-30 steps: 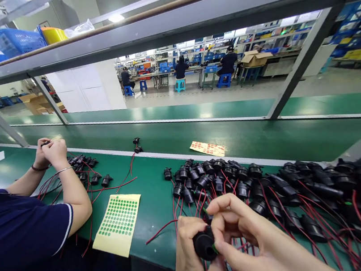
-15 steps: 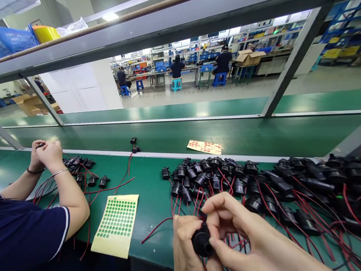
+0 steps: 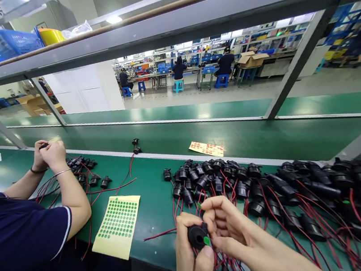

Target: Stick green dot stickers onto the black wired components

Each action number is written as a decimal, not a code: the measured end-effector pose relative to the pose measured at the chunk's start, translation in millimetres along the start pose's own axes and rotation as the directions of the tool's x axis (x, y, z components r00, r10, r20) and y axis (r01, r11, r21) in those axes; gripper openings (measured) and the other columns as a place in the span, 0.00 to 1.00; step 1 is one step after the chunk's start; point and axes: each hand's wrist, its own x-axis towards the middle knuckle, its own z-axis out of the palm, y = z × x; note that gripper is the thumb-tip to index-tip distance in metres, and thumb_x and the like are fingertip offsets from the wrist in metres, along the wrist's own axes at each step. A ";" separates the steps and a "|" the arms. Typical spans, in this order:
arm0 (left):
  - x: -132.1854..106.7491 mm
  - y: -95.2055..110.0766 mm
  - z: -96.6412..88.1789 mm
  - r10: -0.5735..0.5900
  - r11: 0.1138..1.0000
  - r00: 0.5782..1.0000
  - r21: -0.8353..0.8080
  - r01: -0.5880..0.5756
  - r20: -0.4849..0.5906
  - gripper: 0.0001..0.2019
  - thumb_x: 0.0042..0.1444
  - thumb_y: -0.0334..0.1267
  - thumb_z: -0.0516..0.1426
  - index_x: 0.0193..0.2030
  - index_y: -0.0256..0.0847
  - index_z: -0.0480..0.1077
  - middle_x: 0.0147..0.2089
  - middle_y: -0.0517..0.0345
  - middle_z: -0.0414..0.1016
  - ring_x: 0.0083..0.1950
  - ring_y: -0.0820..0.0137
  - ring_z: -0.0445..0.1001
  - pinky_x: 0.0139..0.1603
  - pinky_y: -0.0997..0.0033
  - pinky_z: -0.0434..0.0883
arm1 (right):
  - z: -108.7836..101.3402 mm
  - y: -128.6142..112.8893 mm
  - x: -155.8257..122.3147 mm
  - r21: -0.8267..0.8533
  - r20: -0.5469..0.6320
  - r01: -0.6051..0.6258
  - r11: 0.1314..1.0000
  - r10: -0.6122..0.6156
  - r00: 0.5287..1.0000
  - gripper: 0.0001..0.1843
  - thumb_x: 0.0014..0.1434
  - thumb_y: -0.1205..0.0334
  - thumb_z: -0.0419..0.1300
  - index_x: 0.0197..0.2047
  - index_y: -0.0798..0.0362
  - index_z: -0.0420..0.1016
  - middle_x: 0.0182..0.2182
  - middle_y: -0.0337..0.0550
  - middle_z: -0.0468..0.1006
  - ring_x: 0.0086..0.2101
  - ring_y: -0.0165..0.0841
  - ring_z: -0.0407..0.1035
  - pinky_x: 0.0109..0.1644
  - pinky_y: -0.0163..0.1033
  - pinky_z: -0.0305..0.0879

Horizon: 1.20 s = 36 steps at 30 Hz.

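- My left hand (image 3: 191, 263) clamps the black part (image 3: 195, 237) above the bench (image 3: 155, 207).
- My right hand (image 3: 233, 234) is beside it, thumb and forefinger apart.
- 1 green dot (image 3: 206, 240), thumb-covered before, now shows: seemingly stuck on.

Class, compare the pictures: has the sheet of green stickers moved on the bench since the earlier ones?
No. Against the front edge of the green bench, the sheet of green stickers shows no visible shift either way.

The part (image 3: 194, 234) is black with a green dot (image 3: 206, 240); wires (image 3: 159, 235) red and black; desk (image 3: 156, 211) green; sheet (image 3: 117, 228) pale yellow, green-dotted in rows.
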 end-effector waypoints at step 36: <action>-3.2 -10.8 -2.3 -0.144 0.969 0.987 -0.192 0.156 0.077 0.21 0.61 0.61 0.48 0.43 0.44 0.63 0.40 0.58 0.63 0.39 0.64 0.63 0.44 0.61 0.62 | -9.3 1.7 -5.6 -0.089 0.085 0.036 0.995 -0.028 0.996 0.24 0.63 0.47 0.62 0.56 0.42 0.58 0.38 0.35 0.62 0.38 0.33 0.59 0.46 0.39 0.61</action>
